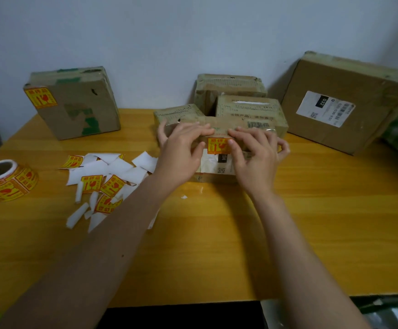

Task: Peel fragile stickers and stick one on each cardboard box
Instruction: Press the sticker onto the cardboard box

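Two bare hands work one small brown cardboard box [219,148] at the middle of the yellow wooden table [311,210]. A yellow-and-red fragile sticker [218,145] sits on its near face, above a white shipping label [213,166]. Left hand [181,148]: fingers spread and fairly straight over the box's top edge, thumb at the sticker's left side. Right hand [256,153]: fingers laid along the top, thumb at the sticker's right edge; neither hand grips anything.

Step in hand, by my reading: pressing the sticker flat.

Done already: the flat brown box leaning on the wall at left [74,103] carries a sticker. Not yet: the large brown box with a white label at right [345,103]; the boxes behind are partly hidden, cannot tell.

Next move calls for a fresh sticker from the loose cut pile of stickers and white backing scraps [103,179] or the yellow sticker roll [8,180], peeled cleanly off its backing.
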